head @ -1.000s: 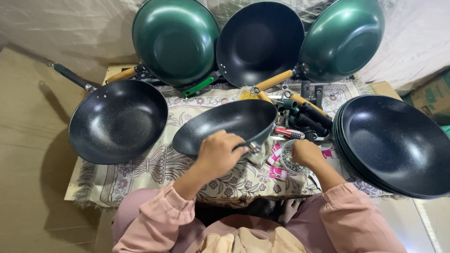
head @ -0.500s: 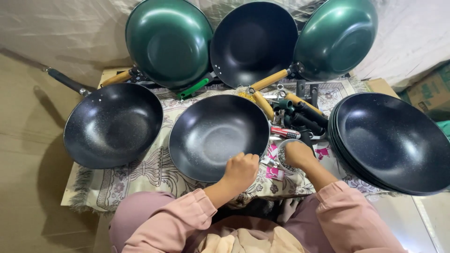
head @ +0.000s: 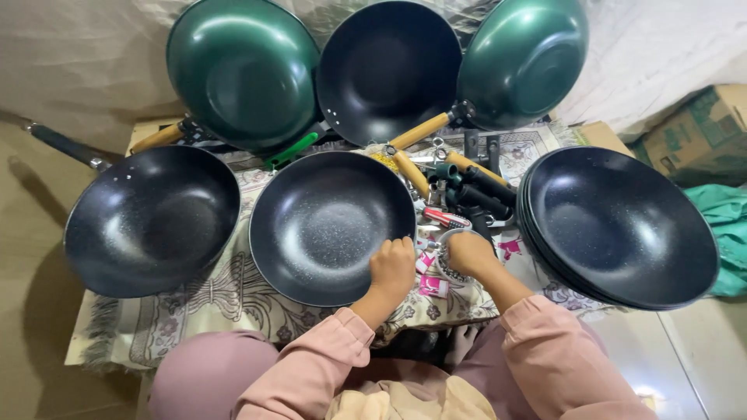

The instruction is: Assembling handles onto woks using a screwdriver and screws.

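A black speckled wok [head: 327,222] without a handle lies flat, open side up, in the middle of the patterned cloth [head: 226,299]. My left hand [head: 393,267] grips its near right rim. My right hand [head: 469,253] rests just right of the wok on a small round metal part [head: 445,264], among pink packets [head: 433,285]; whether it grips that part I cannot tell. Both arms wear pink sleeves.
A black wok with a long dark handle [head: 152,219] sits at left. A stack of black woks [head: 622,225] sits at right. Two green woks [head: 241,70] [head: 525,58] and a black one [head: 389,66] lean at the back. Loose wooden and black handles [head: 467,187] lie between. Cardboard box [head: 689,136] far right.
The centre wok has tipped from tilted on edge to lying flat and open. My left hand slid from its upper rim to the near right rim. My right hand moved slightly left.
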